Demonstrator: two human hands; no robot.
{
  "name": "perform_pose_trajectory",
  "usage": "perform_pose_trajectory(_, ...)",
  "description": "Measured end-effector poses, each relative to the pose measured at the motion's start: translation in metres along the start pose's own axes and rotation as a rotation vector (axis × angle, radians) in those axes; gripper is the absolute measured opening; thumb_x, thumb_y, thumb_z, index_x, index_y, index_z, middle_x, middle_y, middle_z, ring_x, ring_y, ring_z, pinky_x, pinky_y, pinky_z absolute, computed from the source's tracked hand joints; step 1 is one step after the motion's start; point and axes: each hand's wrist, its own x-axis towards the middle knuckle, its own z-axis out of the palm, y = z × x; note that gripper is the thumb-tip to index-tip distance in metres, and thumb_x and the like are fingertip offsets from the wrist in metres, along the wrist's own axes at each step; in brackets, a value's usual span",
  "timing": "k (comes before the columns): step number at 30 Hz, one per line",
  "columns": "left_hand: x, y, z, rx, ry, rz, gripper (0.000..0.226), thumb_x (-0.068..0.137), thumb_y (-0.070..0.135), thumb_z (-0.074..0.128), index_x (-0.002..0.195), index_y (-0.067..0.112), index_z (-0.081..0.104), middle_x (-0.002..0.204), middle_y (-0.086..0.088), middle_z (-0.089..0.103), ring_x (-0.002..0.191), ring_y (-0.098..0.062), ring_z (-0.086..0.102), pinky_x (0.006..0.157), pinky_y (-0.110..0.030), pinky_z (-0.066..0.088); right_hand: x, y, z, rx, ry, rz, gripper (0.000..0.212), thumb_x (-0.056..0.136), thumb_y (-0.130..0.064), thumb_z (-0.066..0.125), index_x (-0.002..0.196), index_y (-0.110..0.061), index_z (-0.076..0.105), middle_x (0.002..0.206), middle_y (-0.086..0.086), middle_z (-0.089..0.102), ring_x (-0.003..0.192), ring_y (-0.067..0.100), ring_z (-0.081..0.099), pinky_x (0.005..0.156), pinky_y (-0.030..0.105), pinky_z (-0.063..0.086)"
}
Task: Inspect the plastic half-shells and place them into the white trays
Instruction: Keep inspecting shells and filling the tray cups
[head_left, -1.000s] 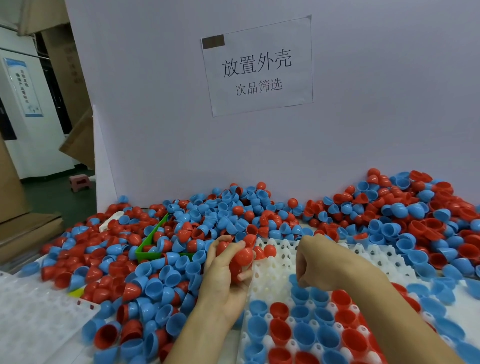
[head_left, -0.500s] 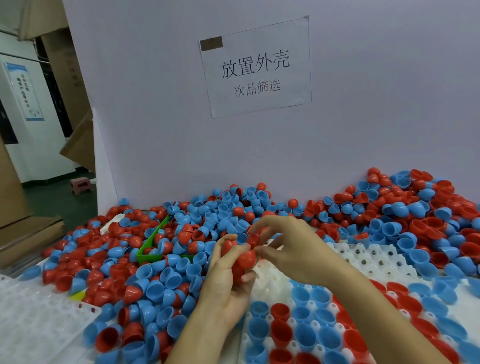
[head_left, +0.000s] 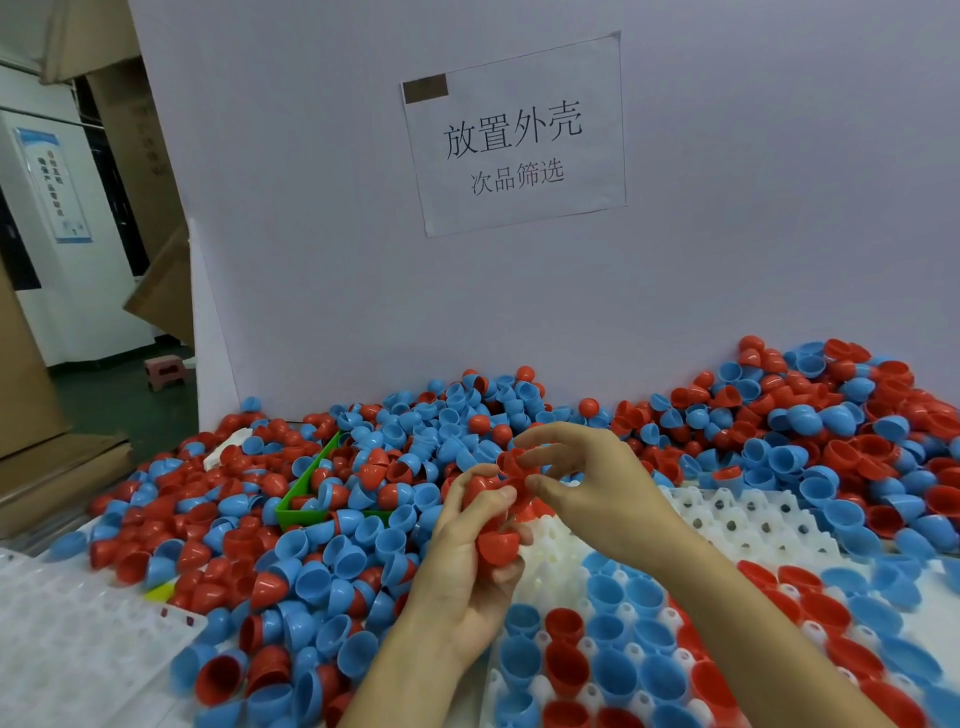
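At the centre of the frame the left hand (head_left: 470, 561) grips a small stack of red shells (head_left: 496, 525), fingers curled round them. The right hand (head_left: 582, 486) reaches in from the right, and its thumb and forefinger pinch the top red shell (head_left: 514, 462) of that stack.

The step in hand looks like peeling one shell off for a check. To do it well, the left hand should hold the stack steady while the right lifts the top piece straight off, so the nested ones below do not spill. A turn of the shell would then show rim and inside, where cracks or flash would likely sit.

The white tray (head_left: 727, 525) lies just below and right of the hands. Its near rows at the lower middle already hold blue and red shells, while its far rows are bare. The loose heap (head_left: 363, 467) spreads over the counter behind and left. A sound shell should go open side up, like its neighbours, in the nearest free pocket.
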Motion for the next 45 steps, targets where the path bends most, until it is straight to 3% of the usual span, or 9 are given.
perform_pose_trajectory(7,-0.001,0.0,-0.002,0.002,-0.036,-0.017,0.038,0.074,0.01,0.069,0.11,0.014,0.058,0.094,-0.017,0.066,0.041,-0.012,0.052,0.028,-0.016,0.03,0.0,0.005,-0.001,-0.137,0.038,-0.048,0.037,0.084,-0.013,0.077,0.118,-0.025,0.069,0.1,-0.021,0.066,0.083,-0.01,0.062,0.071,0.001,0.046)
perform_pose_trajectory(13,-0.003,0.0,0.0,0.08,-0.076,-0.01,0.031,0.075,0.008,0.07,0.104,0.017,0.064,0.091,-0.015,0.065,0.042,-0.015,0.054,0.029,-0.017,0.031,0.001,0.007,0.003,-0.204,0.128,-0.055,0.026,0.082,-0.02,0.08,0.106,-0.026,0.073,0.088,-0.02,0.067,0.074,-0.006,0.061,0.065,0.002,0.046)
perform_pose_trajectory(17,-0.004,0.0,0.002,0.158,-0.097,-0.001,0.035,0.072,0.001,0.076,0.102,0.019,0.065,0.103,-0.02,0.056,0.041,-0.017,0.053,0.032,-0.019,0.039,0.001,0.008,0.004,-0.205,0.149,-0.052,0.022,0.083,-0.018,0.078,0.094,-0.034,0.07,0.08,-0.021,0.064,0.081,-0.019,0.053,0.063,0.002,0.043)
perform_pose_trajectory(20,-0.005,0.002,0.004,0.176,-0.095,-0.002,0.038,0.071,0.002,0.077,0.104,0.019,0.065,0.102,-0.022,0.058,0.041,-0.017,0.053,0.034,-0.019,0.041,0.002,0.009,-0.002,-0.206,0.197,-0.021,0.026,0.084,-0.014,0.076,0.091,-0.036,0.065,0.079,-0.02,0.063,0.071,-0.005,0.059,0.058,0.005,0.044)
perform_pose_trajectory(23,-0.001,0.005,0.002,0.164,0.041,0.045,0.036,0.073,0.001,0.076,0.104,0.017,0.064,0.106,-0.024,0.07,0.046,-0.016,0.054,0.036,-0.02,0.044,0.005,0.009,-0.021,-0.321,0.265,0.019,0.025,0.087,-0.01,0.072,0.107,-0.025,0.069,0.082,-0.016,0.061,0.067,-0.003,0.056,0.057,0.006,0.039)
perform_pose_trajectory(27,0.004,0.009,-0.003,0.146,0.205,0.11,0.034,0.076,0.001,0.075,0.103,0.018,0.063,0.083,-0.016,0.067,0.039,-0.014,0.052,0.031,-0.019,0.037,0.0,0.005,-0.034,-0.505,-0.034,0.07,0.035,0.088,-0.005,0.067,0.116,-0.026,0.064,0.084,-0.015,0.067,0.073,0.003,0.063,0.062,0.016,0.047)
perform_pose_trajectory(33,0.002,0.008,-0.002,0.144,0.198,0.129,0.045,0.061,0.01,0.078,0.103,0.017,0.063,0.096,-0.022,0.067,0.041,-0.013,0.052,0.031,-0.019,0.036,-0.008,0.004,-0.007,-0.627,-0.326,0.094,0.048,0.086,-0.01,0.072,0.126,-0.033,0.057,0.101,-0.01,0.066,0.089,0.011,0.064,0.083,0.034,0.057)
perform_pose_trajectory(40,0.003,0.008,-0.003,0.153,0.192,0.134,0.046,0.063,0.012,0.077,0.107,0.019,0.063,0.099,-0.023,0.069,0.041,-0.013,0.053,0.032,-0.019,0.036,-0.007,0.004,-0.005,-0.66,-0.356,0.112,0.043,0.086,-0.012,0.073,0.123,-0.031,0.06,0.106,-0.008,0.065,0.092,0.013,0.064,0.087,0.036,0.057)
perform_pose_trajectory(45,0.004,0.007,-0.005,0.155,0.195,0.118,0.035,0.079,0.004,0.071,0.11,0.017,0.062,0.1,-0.021,0.072,0.043,-0.014,0.054,0.032,-0.018,0.035,-0.008,0.003,-0.006,-0.662,-0.413,0.1,0.03,0.087,-0.008,0.07,0.113,-0.024,0.067,0.107,-0.005,0.068,0.091,0.012,0.066,0.086,0.034,0.058)
